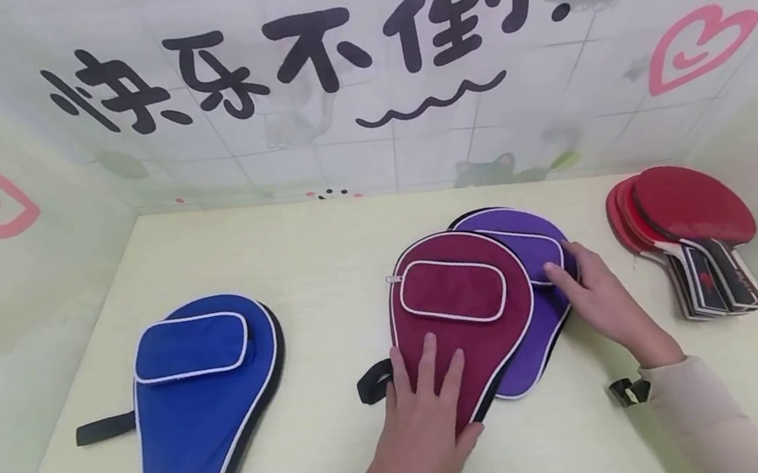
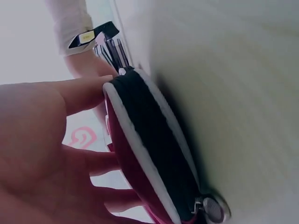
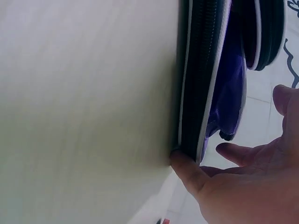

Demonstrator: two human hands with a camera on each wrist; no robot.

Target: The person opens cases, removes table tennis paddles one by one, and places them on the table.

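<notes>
A person's left hand (image 1: 421, 418) rests on a maroon case (image 1: 491, 340) while the right hand (image 1: 598, 294) touches a purple case (image 1: 539, 331) beside it.
On the pale table (image 1: 310, 242), a blue case (image 1: 197, 444) lies well apart at left, its black strap (image 1: 106, 428) pointing left; at right, red paddles (image 1: 698, 204) lie in a fanned stack, handles toward the person. Behind is a wall (image 1: 331, 154) with black lettering. The maroon case lies mid-table, overlapping the left part of the purple case; the left hand, fingers spread and straight, hides some of its lower half. The right hand is loosely extended at the purple case's right edge, gripping nothing. Both cases are paddle-shaped, with white piping, black sides and a rounded front pocket; the maroon one has a black loop (image 1: 373, 383) at left.
</notes>
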